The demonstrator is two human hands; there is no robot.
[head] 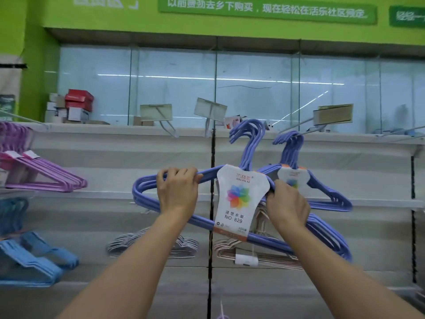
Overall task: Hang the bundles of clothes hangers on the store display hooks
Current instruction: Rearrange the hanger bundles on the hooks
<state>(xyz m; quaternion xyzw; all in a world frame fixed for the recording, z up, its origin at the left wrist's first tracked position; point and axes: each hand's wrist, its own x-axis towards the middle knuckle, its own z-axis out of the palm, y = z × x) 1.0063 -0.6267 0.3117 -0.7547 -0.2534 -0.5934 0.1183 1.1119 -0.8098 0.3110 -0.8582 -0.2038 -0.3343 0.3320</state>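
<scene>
Both hands, left (pixel 177 192) and right (pixel 287 203), grip a blue hanger bundle (pixel 248 143) raised before the display wall. Just behind it, another blue bundle (pixel 322 185) already occupies the hook (pixel 308 131). Purple hangers (pixel 46 176) hang far left, pale ones (pixel 184 247) below.

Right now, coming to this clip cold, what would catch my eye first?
The bundle of blue-violet hangers at centre, gripped by the left hand on its upper bar and the right hand beside its white label card. Just behind to the right, a matching bundle already hangs on a display hook. Purple hangers and light blue hangers hang at far left.
</scene>
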